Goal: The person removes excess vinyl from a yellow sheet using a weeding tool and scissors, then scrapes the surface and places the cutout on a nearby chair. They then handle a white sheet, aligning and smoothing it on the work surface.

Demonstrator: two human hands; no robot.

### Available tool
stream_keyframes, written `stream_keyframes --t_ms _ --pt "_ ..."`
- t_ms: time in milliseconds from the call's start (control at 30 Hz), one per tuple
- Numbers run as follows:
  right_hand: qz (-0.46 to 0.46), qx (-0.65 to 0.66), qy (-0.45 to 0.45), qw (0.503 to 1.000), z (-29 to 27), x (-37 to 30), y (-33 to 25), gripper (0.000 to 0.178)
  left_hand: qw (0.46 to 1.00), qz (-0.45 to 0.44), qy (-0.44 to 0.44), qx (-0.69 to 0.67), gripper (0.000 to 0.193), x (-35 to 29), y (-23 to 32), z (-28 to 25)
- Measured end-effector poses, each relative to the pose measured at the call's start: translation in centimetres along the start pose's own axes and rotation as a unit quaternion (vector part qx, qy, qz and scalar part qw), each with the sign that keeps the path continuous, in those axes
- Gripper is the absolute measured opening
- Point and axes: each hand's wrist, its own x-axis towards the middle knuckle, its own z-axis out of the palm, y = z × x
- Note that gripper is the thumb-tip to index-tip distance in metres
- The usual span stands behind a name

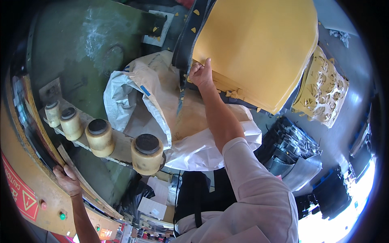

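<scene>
A stack of large yellow sheets (259, 44) lies ahead of me on the right. My right hand (201, 73) is closed at the near left corner of the top sheet, thumb pointing up and fingers curled at its edge. Lower left, my left hand (68, 180) has its fingers curled over the edge of a tan machine (40, 178). Between my arms stands a large open white sack (156, 87), its mouth sagging. The rest of the sack spreads beneath my right forearm.
Several cream cylinders with black tops (99, 139) line a metal bar beside a green surface (77, 48). Cut-out yellow sheets (322, 87) and dark scrap sheets (289, 150) lie on the floor to the right. Red and green buttons (62, 216) sit on the machine.
</scene>
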Motion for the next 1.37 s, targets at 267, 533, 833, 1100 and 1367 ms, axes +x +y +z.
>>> stream_keyframes --t_ms 267,533,833,1100,1367 --pt "-0.130 -0.169 0.191 0.958 13.3 -5.7 -3.4 0.038 1.000 -0.012 0.012 -0.013 0.030 0.1 0.5 0.6" --pt "-0.299 -0.533 0.214 0.762 33.3 -34.3 -2.5 0.031 0.998 0.019 0.052 -0.042 0.029 1.1 1.6 1.2" --pt "-0.272 -0.625 0.088 0.727 36.3 -64.5 14.0 0.052 0.994 -0.036 0.097 0.025 0.033 1.7 5.6 -2.3" --pt "-0.136 -0.650 0.148 0.733 22.6 -67.4 18.5 0.029 0.793 -0.045 -0.204 -0.573 0.037 -21.8 30.0 -5.9" --pt "-0.043 -0.597 0.195 0.777 12.1 -69.8 12.5 0.047 0.869 -0.336 0.071 -0.356 0.030 -32.8 3.1 -3.4"
